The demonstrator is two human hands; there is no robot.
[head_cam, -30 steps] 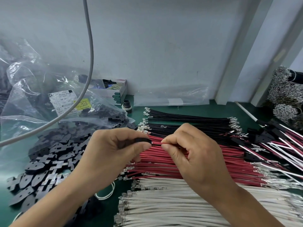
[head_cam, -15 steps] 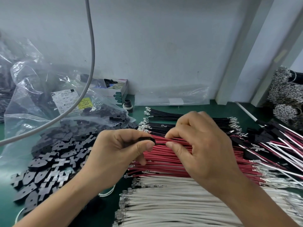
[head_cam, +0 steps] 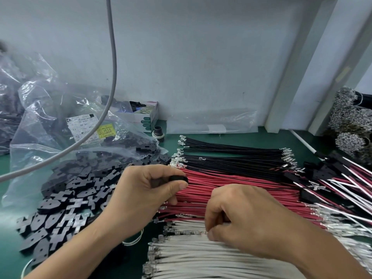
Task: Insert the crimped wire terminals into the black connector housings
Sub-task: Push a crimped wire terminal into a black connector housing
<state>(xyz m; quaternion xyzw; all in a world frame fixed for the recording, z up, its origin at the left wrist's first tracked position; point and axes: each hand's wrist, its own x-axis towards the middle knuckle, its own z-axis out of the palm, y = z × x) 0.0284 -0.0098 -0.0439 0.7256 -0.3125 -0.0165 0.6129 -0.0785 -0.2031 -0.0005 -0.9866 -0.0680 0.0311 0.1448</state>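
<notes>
Two bare hands are working over a green bench mat [head_cam: 171, 137]. Left hand [head_cam: 145, 190] is hovering above the red insulated wires [head_cam: 231, 184], pinching a small black plastic connector housing [head_cam: 178, 179]. Right hand [head_cam: 241, 218], knuckles up, is curling its fingers onto the white insulated wires [head_cam: 191, 256]; whether it is gripping one, I cannot tell. Loose black housings [head_cam: 66, 198] are crowding the left edge.

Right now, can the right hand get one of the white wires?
Probably yes. The right hand already rests with curled fingers at the near edge of the white wires, which lie uncovered on the green table, with nothing in between.
</notes>
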